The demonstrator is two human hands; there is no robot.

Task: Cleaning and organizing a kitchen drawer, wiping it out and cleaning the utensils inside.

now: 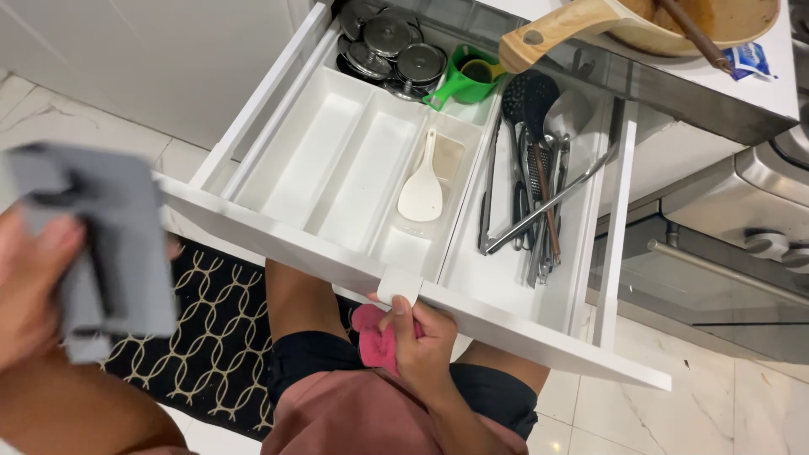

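Pink cloth is bunched in the right hand, fingers closed around it, thumb up against the front edge of the open white drawer, at about 6 o'clock in the head view. Left hand over at 9 o'clock grips a blurry grey organizer piece. Inside the drawer: a white rice paddle, and dark utensils at 2 o'clock.

Small blue-and-white sachet packet at top right, lying flat on white countertop, just beside rim of wooden pan. Crinkled, roughly rectangular, print too small to make out. No labels, signs, screens elsewhere.
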